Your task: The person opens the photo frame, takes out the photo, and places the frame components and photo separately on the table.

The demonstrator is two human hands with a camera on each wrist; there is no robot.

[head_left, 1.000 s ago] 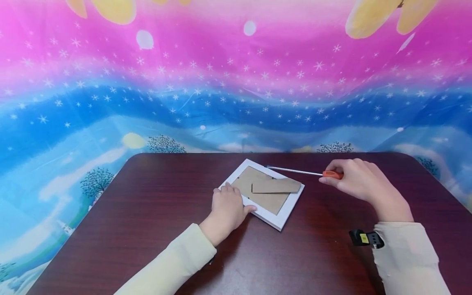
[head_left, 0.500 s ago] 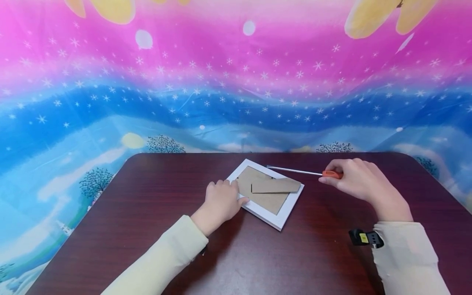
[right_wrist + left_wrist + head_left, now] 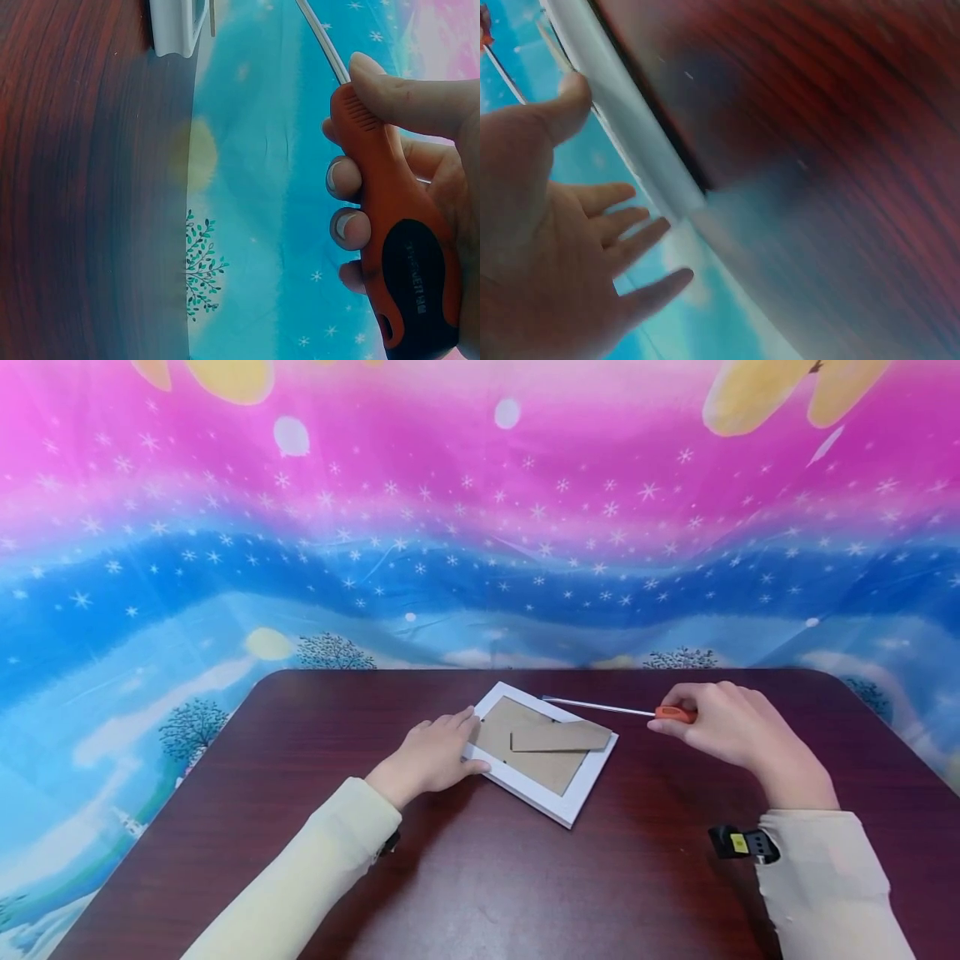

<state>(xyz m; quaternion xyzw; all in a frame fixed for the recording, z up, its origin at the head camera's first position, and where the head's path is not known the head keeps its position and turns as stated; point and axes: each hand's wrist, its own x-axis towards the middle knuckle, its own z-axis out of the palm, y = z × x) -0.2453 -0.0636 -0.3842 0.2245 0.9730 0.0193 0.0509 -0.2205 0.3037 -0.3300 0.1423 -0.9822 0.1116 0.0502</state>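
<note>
A white picture frame (image 3: 590, 783) lies back side up on the table, turned at an angle. Its brown backing board (image 3: 525, 770) carries a folded easel leg (image 3: 562, 739) and small dark tabs along the opening. My left hand (image 3: 427, 756) is at the frame's left corner, fingers spread and thumb at the near edge; the left wrist view shows the palm and straight fingers with nothing held. In my right hand (image 3: 723, 727), an orange and black screwdriver (image 3: 390, 172) is gripped by the handle. Its metal shaft points left, the tip overlapping the frame's far edge in the head view.
The dark red-brown table (image 3: 480, 893) has rounded far corners. Behind it hangs a pink and blue cloth (image 3: 480, 543) printed with snowflakes and trees. A black device (image 3: 738, 844) is worn at the right cuff.
My left hand has slid left off the frame's face to its corner, its fingers spreading out. The right hand, the screwdriver and the frame have stayed nearly still.
</note>
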